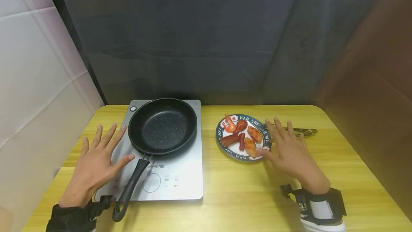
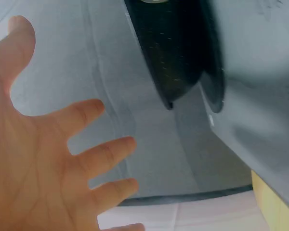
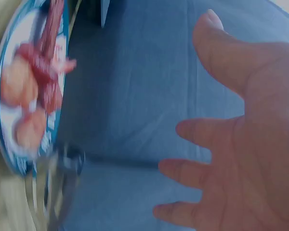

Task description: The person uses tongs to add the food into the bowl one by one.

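Note:
My left hand (image 1: pixel 96 164), fingers spread straight, hovers over the left side of the silver induction cooker (image 1: pixel 186 178), beside a black frying pan (image 1: pixel 162 126). The pan sits on the cooker, its handle (image 1: pixel 130 191) pointing toward me. On the right, my right hand (image 1: pixel 289 153) is spread too, above the table by the right rim of a patterned plate (image 1: pixel 237 155). Food pieces lie on that plate: a shrimp (image 1: pixel 230 124), a sausage piece (image 1: pixel 229 140) and several browned pieces. Metal tongs (image 1: pixel 299 131) lie partly hidden behind the right hand. Both palms show nothing held in the wrist views.
The wooden table (image 1: pixel 231 196) has rounded far corners. A dark grey curtain (image 1: pixel 193 38) hangs behind it, with a white sheet (image 1: pixel 42 63) on the left and a brown one (image 1: pixel 373 81) on the right.

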Demonstrator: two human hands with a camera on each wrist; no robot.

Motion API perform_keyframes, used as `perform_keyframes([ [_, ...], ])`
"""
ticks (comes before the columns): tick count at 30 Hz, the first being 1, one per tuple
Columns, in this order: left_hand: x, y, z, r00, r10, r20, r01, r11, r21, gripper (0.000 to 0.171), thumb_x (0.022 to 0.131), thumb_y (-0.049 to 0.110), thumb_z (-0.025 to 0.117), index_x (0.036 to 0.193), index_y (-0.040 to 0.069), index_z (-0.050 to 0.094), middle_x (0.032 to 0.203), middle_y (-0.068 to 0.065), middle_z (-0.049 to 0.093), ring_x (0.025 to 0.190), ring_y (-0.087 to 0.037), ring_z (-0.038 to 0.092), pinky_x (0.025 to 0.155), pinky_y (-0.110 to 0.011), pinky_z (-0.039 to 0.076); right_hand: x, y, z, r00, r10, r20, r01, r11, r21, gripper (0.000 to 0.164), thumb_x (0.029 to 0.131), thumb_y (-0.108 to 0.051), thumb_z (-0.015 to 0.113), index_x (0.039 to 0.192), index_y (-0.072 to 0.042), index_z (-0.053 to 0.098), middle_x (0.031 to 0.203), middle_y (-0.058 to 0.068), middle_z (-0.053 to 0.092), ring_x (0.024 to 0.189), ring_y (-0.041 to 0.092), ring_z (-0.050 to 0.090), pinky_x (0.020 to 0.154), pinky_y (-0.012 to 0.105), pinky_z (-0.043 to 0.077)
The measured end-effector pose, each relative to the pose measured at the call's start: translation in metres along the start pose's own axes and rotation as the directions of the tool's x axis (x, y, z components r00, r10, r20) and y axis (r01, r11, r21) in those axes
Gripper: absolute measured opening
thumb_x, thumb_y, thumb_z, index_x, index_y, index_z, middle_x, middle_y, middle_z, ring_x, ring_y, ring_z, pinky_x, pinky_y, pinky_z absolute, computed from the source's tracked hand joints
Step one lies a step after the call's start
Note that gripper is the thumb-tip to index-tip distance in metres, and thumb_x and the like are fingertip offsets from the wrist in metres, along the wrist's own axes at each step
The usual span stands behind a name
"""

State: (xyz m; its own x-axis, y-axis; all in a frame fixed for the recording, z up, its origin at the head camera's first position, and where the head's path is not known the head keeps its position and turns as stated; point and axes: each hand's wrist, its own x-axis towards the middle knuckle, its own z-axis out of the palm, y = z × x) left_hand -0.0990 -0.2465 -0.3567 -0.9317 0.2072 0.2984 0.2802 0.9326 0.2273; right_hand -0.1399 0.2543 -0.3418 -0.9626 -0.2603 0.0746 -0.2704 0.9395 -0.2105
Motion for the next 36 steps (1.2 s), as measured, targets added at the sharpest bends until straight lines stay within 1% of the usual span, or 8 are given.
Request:
perform_keyframes([
  [9, -0.011, 0.013, -0.01, 0.991, -0.12, -0.054, 0.109, 0.978, -0.176, 0.07, 0.092, 0.04, 0.063, 0.146, 0.004, 0.036, 0.134, -0.028, 0.046, 0.119, -0.051, 0.042, 0.087, -0.069, 0.035, 0.001, 0.084, -0.023, 0.987, -0.117, -0.114, 0.11, 0.992, -0.069, 0.082, 0.09, -0.04, 0.065, 0.149, -0.001, 0.023, 0.143, 0.036, 0.026, 0.131, 0.06, 0.014, 0.094, 0.077, 0.02],
  [14, -0.013, 0.024, -0.01, 0.972, -0.233, 0.009, 0.223, 0.921, -0.32, 0.054, 0.096, 0.033, 0.059, 0.13, -0.008, 0.049, 0.11, -0.025, 0.063, 0.103, -0.042, 0.057, 0.084, -0.057, 0.045, 0.003, 0.127, -0.028, 0.987, -0.134, -0.089, 0.131, 0.991, -0.041, 0.081, 0.086, -0.032, 0.072, 0.143, 0.008, 0.031, 0.135, 0.037, 0.035, 0.12, 0.058, 0.034, 0.087, 0.069, 0.035],
  [17, -0.014, 0.03, -0.008, 0.947, -0.311, 0.081, 0.318, 0.874, -0.367, 0.051, 0.098, 0.035, 0.056, 0.126, -0.008, 0.053, 0.1, -0.018, 0.067, 0.091, -0.033, 0.062, 0.076, -0.045, 0.05, 0.008, 0.142, -0.025, 0.985, -0.152, -0.081, 0.15, 0.988, -0.031, 0.078, 0.085, -0.028, 0.075, 0.138, 0.011, 0.035, 0.13, 0.037, 0.039, 0.114, 0.056, 0.039, 0.086, 0.065, 0.038],
  [21, -0.016, 0.036, -0.006, 0.896, -0.38, 0.231, 0.444, 0.793, -0.416, 0.054, 0.098, 0.041, 0.053, 0.125, -0.007, 0.054, 0.094, -0.011, 0.068, 0.081, -0.022, 0.064, 0.065, -0.032, 0.049, 0.018, 0.154, -0.017, 0.977, -0.201, -0.077, 0.197, 0.979, -0.057, 0.074, 0.08, -0.018, 0.079, 0.133, 0.014, 0.04, 0.125, 0.038, 0.043, 0.11, 0.056, 0.042, 0.086, 0.064, 0.039],
  [27, -0.019, 0.045, 0.002, 0.813, -0.395, 0.428, 0.572, 0.679, -0.46, 0.061, 0.096, 0.048, 0.053, 0.123, -0.007, 0.054, 0.09, -0.006, 0.064, 0.079, -0.017, 0.058, 0.067, -0.029, 0.048, 0.033, 0.167, -0.003, 0.946, -0.313, -0.08, 0.306, 0.947, -0.097, 0.07, 0.07, -0.004, 0.083, 0.125, 0.017, 0.046, 0.117, 0.039, 0.049, 0.102, 0.056, 0.048, 0.084, 0.063, 0.042],
  [30, -0.021, 0.05, 0.009, 0.798, -0.376, 0.47, 0.592, 0.633, -0.498, 0.059, 0.096, 0.046, 0.055, 0.118, -0.009, 0.055, 0.088, -0.008, 0.064, 0.074, -0.018, 0.058, 0.062, -0.03, 0.048, 0.038, 0.174, 0.002, 0.941, -0.332, -0.068, 0.326, 0.941, -0.094, 0.069, 0.068, -0.001, 0.084, 0.123, 0.017, 0.047, 0.116, 0.038, 0.05, 0.103, 0.055, 0.048, 0.085, 0.063, 0.041],
  [33, -0.023, 0.053, 0.014, 0.785, -0.338, 0.52, 0.613, 0.544, -0.573, 0.055, 0.097, 0.042, 0.055, 0.112, -0.011, 0.054, 0.078, -0.01, 0.061, 0.065, -0.02, 0.058, 0.056, -0.033, 0.05, 0.043, 0.18, 0.007, 0.947, -0.32, -0.042, 0.317, 0.946, -0.068, 0.068, 0.068, 0.0, 0.083, 0.123, 0.016, 0.047, 0.117, 0.038, 0.05, 0.105, 0.055, 0.047, 0.086, 0.063, 0.04],
  [36, -0.025, 0.051, 0.016, 0.775, -0.247, 0.582, 0.626, 0.428, -0.652, 0.054, 0.098, 0.042, 0.052, 0.107, -0.011, 0.052, 0.07, -0.009, 0.055, 0.058, -0.021, 0.055, 0.052, -0.035, 0.052, 0.046, 0.183, 0.012, 0.953, -0.301, -0.021, 0.3, 0.953, -0.038, 0.065, 0.069, 0.002, 0.081, 0.123, 0.015, 0.048, 0.117, 0.038, 0.05, 0.106, 0.055, 0.047, 0.087, 0.063, 0.04],
])
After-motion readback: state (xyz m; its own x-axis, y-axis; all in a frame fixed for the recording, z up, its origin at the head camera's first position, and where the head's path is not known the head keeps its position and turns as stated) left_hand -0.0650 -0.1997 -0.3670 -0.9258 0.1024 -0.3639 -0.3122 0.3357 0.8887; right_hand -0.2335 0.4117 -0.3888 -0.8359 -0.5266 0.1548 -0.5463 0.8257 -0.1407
